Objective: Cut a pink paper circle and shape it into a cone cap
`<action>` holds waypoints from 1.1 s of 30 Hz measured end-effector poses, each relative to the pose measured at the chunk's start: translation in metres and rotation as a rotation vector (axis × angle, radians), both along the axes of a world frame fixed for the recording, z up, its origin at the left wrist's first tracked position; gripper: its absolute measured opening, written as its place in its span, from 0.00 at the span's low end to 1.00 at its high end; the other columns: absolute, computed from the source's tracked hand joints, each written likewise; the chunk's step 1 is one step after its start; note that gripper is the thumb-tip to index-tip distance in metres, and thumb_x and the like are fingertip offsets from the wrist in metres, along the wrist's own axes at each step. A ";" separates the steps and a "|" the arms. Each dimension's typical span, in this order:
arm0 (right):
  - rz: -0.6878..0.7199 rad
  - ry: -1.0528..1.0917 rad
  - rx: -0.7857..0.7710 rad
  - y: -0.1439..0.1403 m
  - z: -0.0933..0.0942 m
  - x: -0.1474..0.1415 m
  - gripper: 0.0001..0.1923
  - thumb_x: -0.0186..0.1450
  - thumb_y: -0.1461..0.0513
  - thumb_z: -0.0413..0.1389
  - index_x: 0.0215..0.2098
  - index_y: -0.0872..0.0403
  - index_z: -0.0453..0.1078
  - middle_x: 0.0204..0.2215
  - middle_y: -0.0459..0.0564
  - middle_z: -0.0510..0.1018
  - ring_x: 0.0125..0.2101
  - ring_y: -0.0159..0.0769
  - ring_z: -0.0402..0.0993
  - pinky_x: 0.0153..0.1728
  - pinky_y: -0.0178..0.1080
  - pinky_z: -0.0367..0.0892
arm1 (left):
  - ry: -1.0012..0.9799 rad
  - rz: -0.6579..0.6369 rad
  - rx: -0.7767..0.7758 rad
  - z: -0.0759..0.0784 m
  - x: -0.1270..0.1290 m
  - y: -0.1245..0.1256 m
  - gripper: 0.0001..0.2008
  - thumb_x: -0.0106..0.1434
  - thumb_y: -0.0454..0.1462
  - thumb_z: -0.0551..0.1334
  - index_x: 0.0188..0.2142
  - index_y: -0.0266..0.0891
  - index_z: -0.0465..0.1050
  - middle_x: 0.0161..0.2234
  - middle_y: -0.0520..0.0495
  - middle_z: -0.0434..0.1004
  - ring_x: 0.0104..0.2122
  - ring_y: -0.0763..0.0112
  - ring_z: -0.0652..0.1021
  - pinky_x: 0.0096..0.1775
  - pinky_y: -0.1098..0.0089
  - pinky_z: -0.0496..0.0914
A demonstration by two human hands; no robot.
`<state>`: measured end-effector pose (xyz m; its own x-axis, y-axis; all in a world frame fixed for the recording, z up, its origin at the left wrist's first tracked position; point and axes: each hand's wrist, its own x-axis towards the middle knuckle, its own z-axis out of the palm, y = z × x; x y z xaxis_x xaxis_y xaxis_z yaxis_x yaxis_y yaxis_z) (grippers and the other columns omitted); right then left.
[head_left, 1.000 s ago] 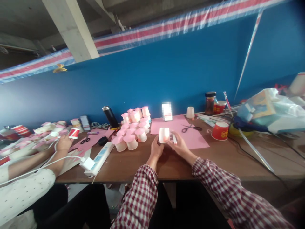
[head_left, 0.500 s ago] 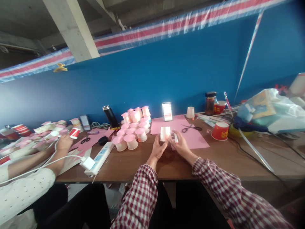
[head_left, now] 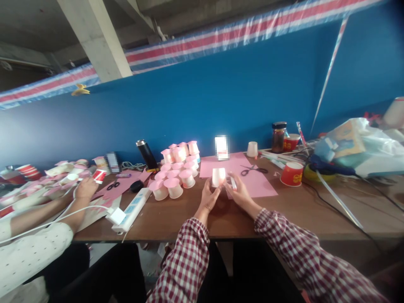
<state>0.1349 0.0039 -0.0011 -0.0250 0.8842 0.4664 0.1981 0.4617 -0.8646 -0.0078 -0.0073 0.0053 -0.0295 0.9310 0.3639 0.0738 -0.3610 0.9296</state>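
Brown desk [head_left: 284, 210] backed by blue wall [head_left: 221, 97]; white cup [head_left: 218, 176] clamped between left hand [head_left: 208, 198] and right hand [head_left: 240, 191], pink paper [head_left: 255, 183] just beyond.

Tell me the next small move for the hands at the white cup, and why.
Probably bring the glue stick in the right hand to the white cup. The left hand holds the cup upside down above the table, bare, while the finished cups nearby carry pink tops, and the stick sits just beside it.
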 end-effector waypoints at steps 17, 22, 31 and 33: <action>0.053 0.000 0.001 -0.002 0.000 -0.001 0.25 0.60 0.55 0.54 0.54 0.53 0.59 0.43 0.55 0.74 0.39 0.41 0.74 0.38 0.43 0.72 | 0.257 0.353 0.076 -0.014 -0.003 0.009 0.35 0.49 0.44 0.67 0.55 0.39 0.59 0.53 0.37 0.64 0.53 0.55 0.66 0.53 0.57 0.61; 0.044 -0.027 0.055 -0.001 -0.001 -0.002 0.22 0.60 0.57 0.54 0.51 0.53 0.61 0.41 0.54 0.75 0.38 0.40 0.75 0.39 0.43 0.71 | 0.326 0.360 0.097 -0.011 0.000 0.006 0.33 0.48 0.45 0.67 0.53 0.41 0.62 0.51 0.39 0.66 0.53 0.55 0.66 0.53 0.57 0.60; 0.037 -0.034 0.050 0.001 -0.002 -0.001 0.21 0.60 0.57 0.54 0.50 0.53 0.61 0.40 0.53 0.74 0.37 0.40 0.75 0.38 0.43 0.72 | 0.363 0.339 0.115 -0.011 0.001 0.006 0.34 0.48 0.44 0.67 0.53 0.41 0.62 0.49 0.39 0.66 0.50 0.56 0.68 0.49 0.59 0.64; 0.029 -0.035 0.063 0.001 -0.002 -0.001 0.21 0.60 0.56 0.54 0.50 0.53 0.61 0.40 0.54 0.74 0.38 0.40 0.75 0.39 0.44 0.72 | 0.361 0.341 0.138 -0.011 0.001 0.005 0.32 0.49 0.43 0.67 0.53 0.41 0.62 0.49 0.39 0.66 0.49 0.57 0.69 0.49 0.59 0.65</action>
<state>0.1337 0.0050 -0.0028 -0.0674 0.8519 0.5193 0.2135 0.5207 -0.8266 -0.0065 -0.0022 -0.0054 -0.1728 0.8330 0.5256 0.5164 -0.3778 0.7685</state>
